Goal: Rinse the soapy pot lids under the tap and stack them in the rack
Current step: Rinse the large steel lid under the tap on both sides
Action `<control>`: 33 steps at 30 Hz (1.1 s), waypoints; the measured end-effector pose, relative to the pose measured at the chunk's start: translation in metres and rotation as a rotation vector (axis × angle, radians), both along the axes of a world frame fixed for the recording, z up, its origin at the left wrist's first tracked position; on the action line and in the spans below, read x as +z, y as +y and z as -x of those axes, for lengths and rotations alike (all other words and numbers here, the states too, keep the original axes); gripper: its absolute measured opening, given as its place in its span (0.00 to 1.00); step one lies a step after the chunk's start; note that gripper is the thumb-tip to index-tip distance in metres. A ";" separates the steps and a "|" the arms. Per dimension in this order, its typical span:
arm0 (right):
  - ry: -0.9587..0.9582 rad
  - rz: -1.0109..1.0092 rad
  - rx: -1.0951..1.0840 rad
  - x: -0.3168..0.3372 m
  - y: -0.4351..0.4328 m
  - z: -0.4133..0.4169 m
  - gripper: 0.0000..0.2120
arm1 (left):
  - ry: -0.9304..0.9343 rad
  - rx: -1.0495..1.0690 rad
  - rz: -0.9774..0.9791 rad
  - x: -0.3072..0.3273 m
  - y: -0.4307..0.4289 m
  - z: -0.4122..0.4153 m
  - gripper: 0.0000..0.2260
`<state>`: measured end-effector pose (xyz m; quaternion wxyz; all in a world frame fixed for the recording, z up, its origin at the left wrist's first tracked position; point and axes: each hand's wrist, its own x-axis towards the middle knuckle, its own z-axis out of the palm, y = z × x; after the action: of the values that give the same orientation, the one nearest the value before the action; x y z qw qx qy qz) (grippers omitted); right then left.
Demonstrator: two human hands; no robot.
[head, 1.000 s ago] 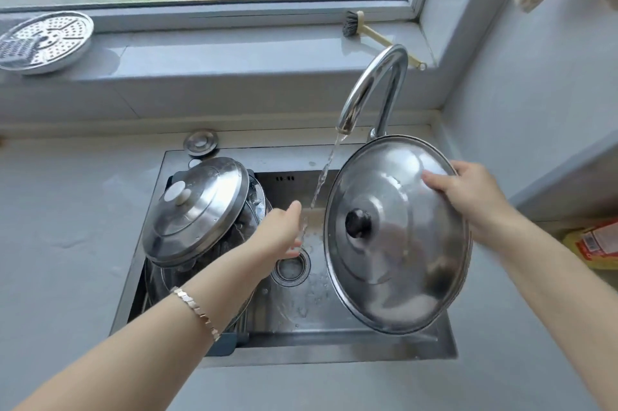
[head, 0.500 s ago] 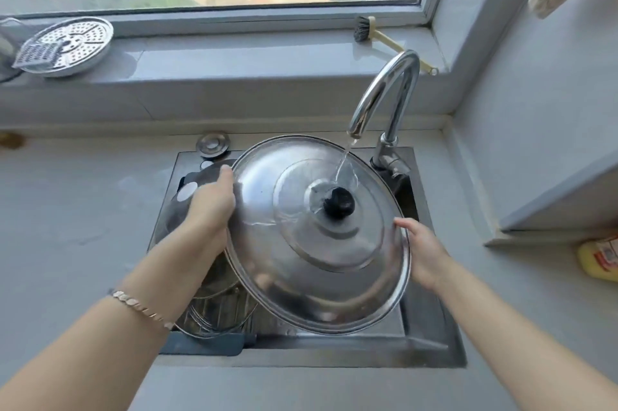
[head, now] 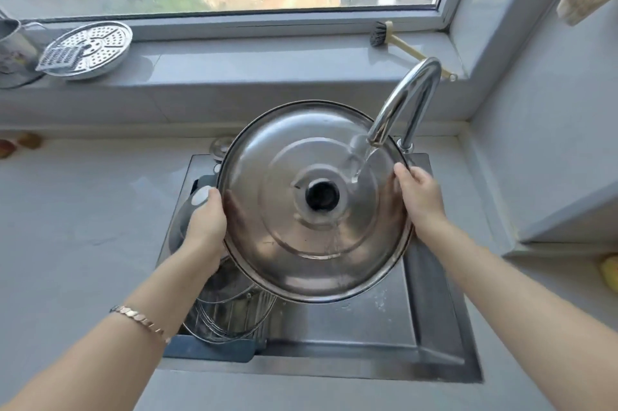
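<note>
I am holding the large steel pot lid (head: 301, 260) knob-up over the sink (head: 434, 310), left hand (head: 205, 226) and right hand (head: 419, 196) each curled round opposite rim edges, and probably should be tilting it so the tap (head: 406, 96) stream is sheeting suds off.

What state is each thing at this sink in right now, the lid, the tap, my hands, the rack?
Large round steel pot lid with black knob: knob side up, water hitting it.
Curved chrome tap: running.
Left hand: grips the lid's left rim.
Right hand: grips the lid's right rim.
Wire rack: holds a smaller steel lid with white knob, mostly hidden.
</note>
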<state>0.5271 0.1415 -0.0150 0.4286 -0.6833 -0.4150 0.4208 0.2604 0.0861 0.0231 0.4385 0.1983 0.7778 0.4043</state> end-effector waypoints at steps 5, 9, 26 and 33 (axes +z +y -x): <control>-0.325 0.191 0.121 0.018 0.007 -0.043 0.19 | -0.056 -0.033 0.166 -0.029 0.004 -0.021 0.23; -0.246 0.556 0.198 -0.014 -0.013 -0.058 0.15 | 0.141 -0.069 0.186 -0.018 0.017 -0.036 0.22; 0.135 0.300 -0.103 -0.037 0.013 -0.022 0.09 | 0.484 -0.502 -0.131 0.021 0.043 -0.093 0.21; 0.120 0.359 -0.035 -0.022 0.035 -0.001 0.19 | 0.501 -0.539 -0.131 0.026 0.033 -0.091 0.20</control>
<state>0.5286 0.1763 -0.0371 0.3309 -0.7295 -0.2949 0.5208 0.3513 0.1189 0.0492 0.3115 0.5163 0.7534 0.2624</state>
